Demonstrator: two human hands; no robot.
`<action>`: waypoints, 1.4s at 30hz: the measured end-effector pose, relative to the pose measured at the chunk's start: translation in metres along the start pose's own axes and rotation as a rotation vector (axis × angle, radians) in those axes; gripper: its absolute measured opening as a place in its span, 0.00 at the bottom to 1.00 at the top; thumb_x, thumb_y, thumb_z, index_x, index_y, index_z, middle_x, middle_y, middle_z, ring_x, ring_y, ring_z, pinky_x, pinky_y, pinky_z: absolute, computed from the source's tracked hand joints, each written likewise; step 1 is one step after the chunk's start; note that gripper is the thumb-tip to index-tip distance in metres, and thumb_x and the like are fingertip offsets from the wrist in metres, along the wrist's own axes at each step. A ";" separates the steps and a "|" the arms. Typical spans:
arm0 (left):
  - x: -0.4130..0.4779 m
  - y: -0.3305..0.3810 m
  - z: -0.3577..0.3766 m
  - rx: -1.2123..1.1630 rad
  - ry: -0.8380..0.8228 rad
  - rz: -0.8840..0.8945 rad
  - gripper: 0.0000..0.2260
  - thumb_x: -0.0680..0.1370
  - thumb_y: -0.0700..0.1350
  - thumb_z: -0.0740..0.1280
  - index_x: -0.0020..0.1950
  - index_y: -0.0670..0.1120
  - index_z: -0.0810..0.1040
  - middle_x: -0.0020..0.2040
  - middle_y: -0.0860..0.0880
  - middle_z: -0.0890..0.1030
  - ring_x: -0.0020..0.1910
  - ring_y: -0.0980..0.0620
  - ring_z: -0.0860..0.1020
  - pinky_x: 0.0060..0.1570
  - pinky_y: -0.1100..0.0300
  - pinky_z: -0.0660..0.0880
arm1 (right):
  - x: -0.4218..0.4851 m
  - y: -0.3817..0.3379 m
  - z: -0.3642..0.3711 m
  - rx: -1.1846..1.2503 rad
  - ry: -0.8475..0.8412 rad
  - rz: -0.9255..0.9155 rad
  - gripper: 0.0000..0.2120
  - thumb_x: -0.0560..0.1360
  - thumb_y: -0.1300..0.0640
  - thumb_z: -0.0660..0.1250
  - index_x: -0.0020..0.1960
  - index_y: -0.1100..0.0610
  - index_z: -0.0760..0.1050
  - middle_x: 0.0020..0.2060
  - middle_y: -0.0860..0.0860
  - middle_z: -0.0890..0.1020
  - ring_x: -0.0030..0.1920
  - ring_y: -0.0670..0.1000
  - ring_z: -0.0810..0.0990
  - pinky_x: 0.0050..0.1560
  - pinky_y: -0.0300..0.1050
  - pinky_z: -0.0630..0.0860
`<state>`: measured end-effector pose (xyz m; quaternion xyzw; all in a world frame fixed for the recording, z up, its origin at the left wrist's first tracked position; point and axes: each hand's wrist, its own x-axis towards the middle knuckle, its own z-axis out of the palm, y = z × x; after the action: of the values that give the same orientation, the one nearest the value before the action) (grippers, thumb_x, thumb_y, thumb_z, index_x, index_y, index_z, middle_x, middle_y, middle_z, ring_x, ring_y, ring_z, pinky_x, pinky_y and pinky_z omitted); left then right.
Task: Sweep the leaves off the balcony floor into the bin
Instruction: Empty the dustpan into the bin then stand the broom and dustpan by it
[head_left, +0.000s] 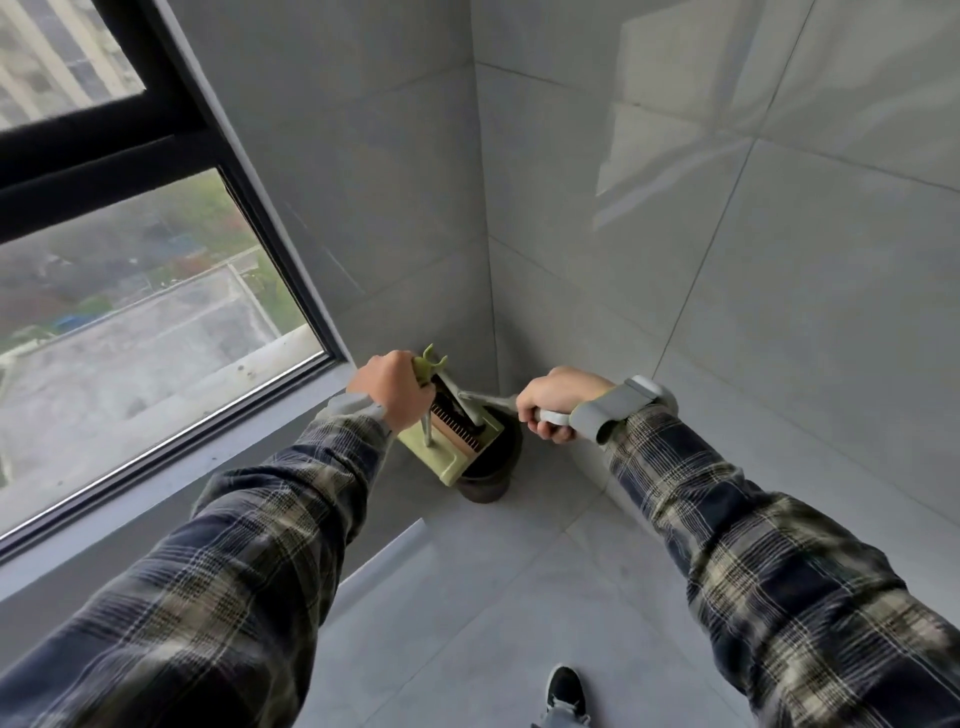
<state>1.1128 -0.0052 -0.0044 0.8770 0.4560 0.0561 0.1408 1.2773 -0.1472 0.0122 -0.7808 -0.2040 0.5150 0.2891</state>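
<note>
My left hand (390, 388) grips the green top of the dustpan's handle. The pale green dustpan (448, 451) is tipped over the dark round bin (488, 475) in the corner, its comb teeth showing. My right hand (553, 402) grips the grey broom handle (485, 399), which runs left into the pan; the broom's dark bristles sit inside the pan. No leaves are visible on the grey tiled floor (493, 613) or in the pan.
Grey tiled walls meet in the corner behind the bin. A large window with a dark frame (156, 312) fills the left side above a low ledge. My black shoe (565, 686) stands on the floor at the bottom.
</note>
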 end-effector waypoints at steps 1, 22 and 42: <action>0.002 0.004 0.002 0.018 -0.006 -0.007 0.09 0.75 0.49 0.64 0.35 0.51 0.76 0.31 0.52 0.78 0.30 0.52 0.78 0.27 0.58 0.77 | 0.004 0.002 -0.008 0.000 -0.012 0.002 0.07 0.71 0.68 0.63 0.36 0.61 0.69 0.31 0.57 0.73 0.25 0.50 0.70 0.21 0.34 0.62; 0.035 0.002 0.008 0.120 -0.068 0.138 0.05 0.74 0.50 0.66 0.39 0.53 0.79 0.36 0.53 0.80 0.34 0.51 0.80 0.36 0.54 0.82 | 0.008 -0.006 -0.059 -0.580 0.089 -0.013 0.02 0.68 0.65 0.69 0.37 0.63 0.77 0.22 0.54 0.78 0.28 0.54 0.75 0.32 0.41 0.70; 0.014 0.017 0.026 0.398 -0.137 0.482 0.10 0.77 0.48 0.64 0.56 0.55 0.78 0.41 0.50 0.81 0.36 0.47 0.75 0.37 0.58 0.72 | 0.002 0.008 -0.063 -0.646 0.088 -0.018 0.02 0.66 0.64 0.69 0.38 0.62 0.77 0.32 0.57 0.81 0.37 0.58 0.79 0.41 0.47 0.74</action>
<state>1.1403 -0.0082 -0.0251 0.9718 0.2266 -0.0617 -0.0205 1.3358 -0.1671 0.0250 -0.8518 -0.3512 0.3868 0.0394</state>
